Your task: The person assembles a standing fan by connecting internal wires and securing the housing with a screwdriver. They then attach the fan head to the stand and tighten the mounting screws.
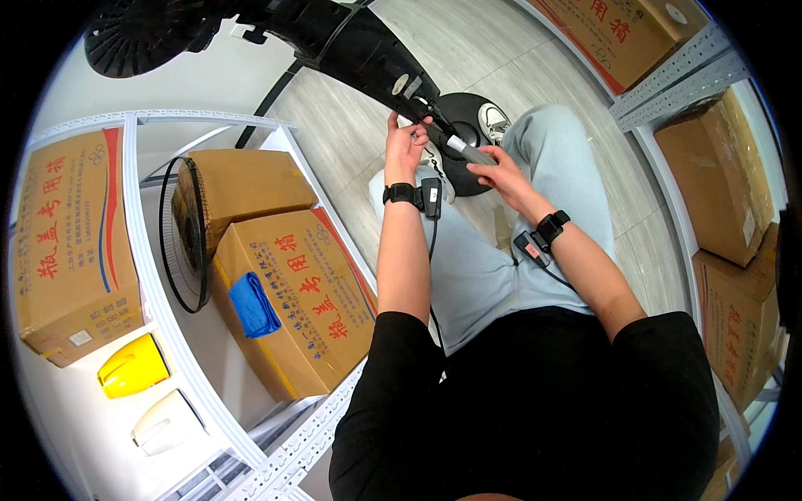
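Hands on black fan: left hand (407,144) gripping fan body (368,52), right hand (499,173) gripping grey pole (469,151).

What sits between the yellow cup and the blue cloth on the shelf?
In the head view, only a bare stretch of white shelf separates the yellow cup from the blue cloth.

Fan motor housing (359,46) runs out past the top rim, rear grille (138,33) only partly in view. Round fan base (469,125) half hidden behind both hands and the grey pole (469,152). Left hand (407,144) fingertips hidden against the housing; grip unclear. Wire guard (185,234) partly behind a carton (238,192). Right-side cartons (735,167) cut by rim. One shoe (494,121) mostly hidden.
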Motion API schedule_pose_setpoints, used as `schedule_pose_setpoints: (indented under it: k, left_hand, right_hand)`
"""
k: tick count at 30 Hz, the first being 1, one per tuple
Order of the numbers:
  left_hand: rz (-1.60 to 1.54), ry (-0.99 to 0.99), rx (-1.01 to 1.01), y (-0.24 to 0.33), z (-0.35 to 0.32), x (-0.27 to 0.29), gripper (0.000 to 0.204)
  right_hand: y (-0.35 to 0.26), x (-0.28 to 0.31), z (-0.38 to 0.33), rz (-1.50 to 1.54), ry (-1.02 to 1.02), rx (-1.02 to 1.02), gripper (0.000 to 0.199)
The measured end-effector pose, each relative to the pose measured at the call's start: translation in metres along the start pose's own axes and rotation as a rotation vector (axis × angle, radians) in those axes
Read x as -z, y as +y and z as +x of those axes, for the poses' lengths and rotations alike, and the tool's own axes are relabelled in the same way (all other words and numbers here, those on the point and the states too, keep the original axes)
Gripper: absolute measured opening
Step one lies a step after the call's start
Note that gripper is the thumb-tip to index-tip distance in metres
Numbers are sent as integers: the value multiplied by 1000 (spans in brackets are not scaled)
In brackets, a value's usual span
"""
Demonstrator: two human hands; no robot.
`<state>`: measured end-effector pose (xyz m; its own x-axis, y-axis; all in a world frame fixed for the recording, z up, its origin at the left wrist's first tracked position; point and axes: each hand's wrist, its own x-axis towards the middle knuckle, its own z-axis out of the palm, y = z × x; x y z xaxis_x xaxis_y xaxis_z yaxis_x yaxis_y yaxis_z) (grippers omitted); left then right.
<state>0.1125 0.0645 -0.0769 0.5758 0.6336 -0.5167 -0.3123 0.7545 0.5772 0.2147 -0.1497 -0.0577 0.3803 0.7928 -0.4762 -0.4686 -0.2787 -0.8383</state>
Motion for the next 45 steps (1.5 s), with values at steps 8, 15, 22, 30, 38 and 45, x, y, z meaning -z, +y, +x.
schedule_pose_setpoints:
  k: [8,15,22,30,38,45]
  left_hand:
    - [-9,20,-8,0,-1,0,67]
    - [-7,23,-10,1,-1,2,70]
    - [-2,11,-20,-1,0,1,70]
    - [-10,24,-15,-1,1,1,67]
    - [13,12,-23,-2,0,3,71]
    - [95,36,-80,-11,-9,4,67]
  right_hand:
    - [-6,5,1,81,-81,-180,41]
    - [-10,4,-3,94,-83,-275,44]
    - [4,7,4,-8,-98,-125,47]
    - [-1,7,2,0,-82,-221,48]
    - [3,6,4,-74,-41,-135,44]
    - [-3,25,-7,-51,-40,-165,42]
